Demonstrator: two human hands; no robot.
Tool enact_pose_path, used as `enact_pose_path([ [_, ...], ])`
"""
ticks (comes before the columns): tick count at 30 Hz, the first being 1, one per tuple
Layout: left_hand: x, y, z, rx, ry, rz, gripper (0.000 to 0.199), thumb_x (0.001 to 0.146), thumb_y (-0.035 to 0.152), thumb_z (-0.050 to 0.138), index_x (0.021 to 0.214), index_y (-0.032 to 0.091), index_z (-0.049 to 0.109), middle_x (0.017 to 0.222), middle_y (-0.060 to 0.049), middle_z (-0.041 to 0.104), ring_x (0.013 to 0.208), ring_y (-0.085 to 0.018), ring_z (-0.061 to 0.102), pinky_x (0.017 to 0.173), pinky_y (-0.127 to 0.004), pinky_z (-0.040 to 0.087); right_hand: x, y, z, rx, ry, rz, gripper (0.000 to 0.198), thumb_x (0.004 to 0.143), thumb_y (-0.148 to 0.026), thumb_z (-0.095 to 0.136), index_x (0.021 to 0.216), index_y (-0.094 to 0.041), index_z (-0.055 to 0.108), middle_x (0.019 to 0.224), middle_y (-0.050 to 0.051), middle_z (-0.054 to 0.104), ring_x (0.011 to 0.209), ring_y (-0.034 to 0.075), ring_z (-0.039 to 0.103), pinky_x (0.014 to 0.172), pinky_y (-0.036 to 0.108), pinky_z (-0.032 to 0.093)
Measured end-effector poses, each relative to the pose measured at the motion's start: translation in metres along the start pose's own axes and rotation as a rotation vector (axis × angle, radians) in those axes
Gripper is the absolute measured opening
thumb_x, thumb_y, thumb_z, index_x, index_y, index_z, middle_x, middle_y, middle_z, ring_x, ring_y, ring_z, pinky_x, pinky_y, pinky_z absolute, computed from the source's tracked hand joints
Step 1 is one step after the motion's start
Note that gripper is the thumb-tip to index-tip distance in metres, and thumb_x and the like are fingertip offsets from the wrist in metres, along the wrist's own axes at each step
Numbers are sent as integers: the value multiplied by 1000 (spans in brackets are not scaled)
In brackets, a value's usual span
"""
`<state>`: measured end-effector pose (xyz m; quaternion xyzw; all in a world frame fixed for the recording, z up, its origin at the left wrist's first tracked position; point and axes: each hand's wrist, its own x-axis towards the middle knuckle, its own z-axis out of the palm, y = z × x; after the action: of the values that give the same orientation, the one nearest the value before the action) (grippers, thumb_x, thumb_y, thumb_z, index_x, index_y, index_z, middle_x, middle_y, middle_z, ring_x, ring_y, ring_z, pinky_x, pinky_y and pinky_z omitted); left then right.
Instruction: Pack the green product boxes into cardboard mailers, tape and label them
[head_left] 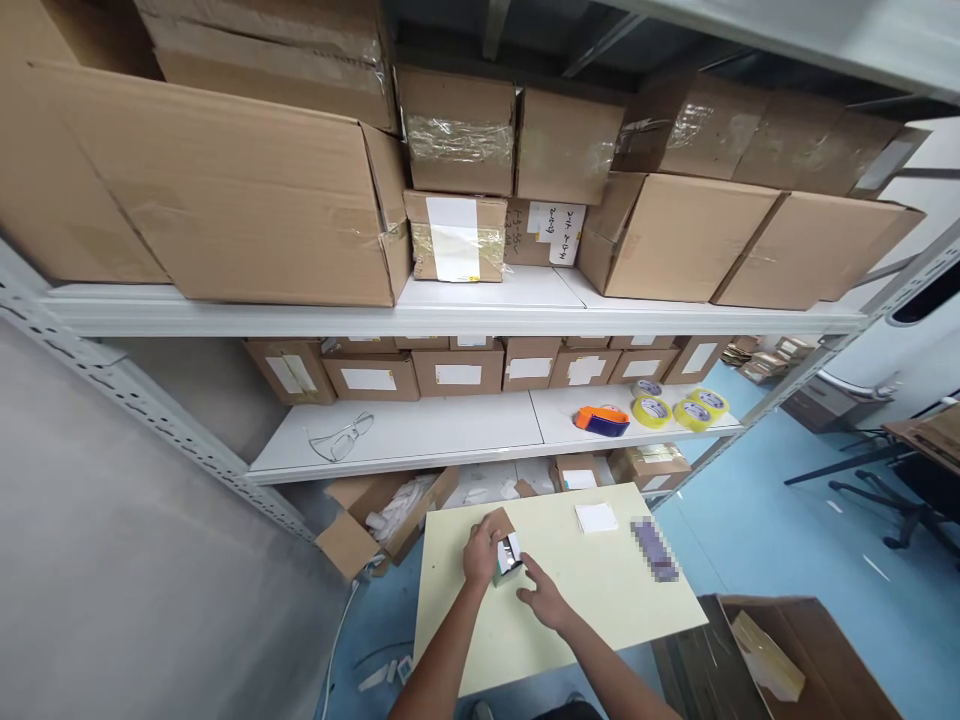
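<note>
Over pale table [607,590] | left hand [480,555]: grip clamped on small box [507,554] | right hand [546,598]: fingers apart (forefinger extended)

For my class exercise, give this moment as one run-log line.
left hand: holding small open box | right hand: beside box, fingers spread, contact unclear | table: white paper | shelf: yellow tape rolls

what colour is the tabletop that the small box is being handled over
Pale yellow; the tabletop shows best in the head view.
</note>
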<state>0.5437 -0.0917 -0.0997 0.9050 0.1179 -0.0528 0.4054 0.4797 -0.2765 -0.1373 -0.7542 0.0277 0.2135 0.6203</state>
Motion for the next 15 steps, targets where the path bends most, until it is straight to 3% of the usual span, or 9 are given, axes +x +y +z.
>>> enact_pose_path([
  [3, -13, 0, 8, 2, -47, 52, 31, 97, 33, 52, 118, 24, 73, 145, -10, 60, 125, -27, 64, 102, -35, 48, -1, -1, 2, -11, -5, 2, 84, 71, -29, 72, 152, -31, 52, 163, 6, 45, 149, 34, 42, 121, 52, 35],
  [7, -21, -5, 11, -80, -144, 110, 41, 91, 32, 59, 130, 27, 67, 135, -6, 67, 123, -24, 64, 105, -32, 46, -1, -1, 6, -6, 45, 12, 90, 70, -26, 70, 156, -29, 45, 163, 7, 45, 143, 32, 50, 120, 50, 38],
  [10, -19, -13, 9, -116, -178, 75, 44, 88, 27, 57, 131, 24, 66, 134, -7, 69, 123, -23, 64, 108, -32, 45, -1, -1, 10, -10, 75, -6, 92, 69, -25, 68, 158, -27, 42, 157, 9, 52, 141, 31, 54, 120, 48, 39],
  [15, -17, -21, 14, -321, -257, 51, 47, 84, 27, 56, 129, 24, 68, 137, -7, 69, 129, -25, 61, 115, -37, 42, -2, -4, 12, -26, 171, -4, 82, 73, -31, 65, 153, -21, 49, 139, 11, 68, 132, 30, 63, 111, 43, 48],
])
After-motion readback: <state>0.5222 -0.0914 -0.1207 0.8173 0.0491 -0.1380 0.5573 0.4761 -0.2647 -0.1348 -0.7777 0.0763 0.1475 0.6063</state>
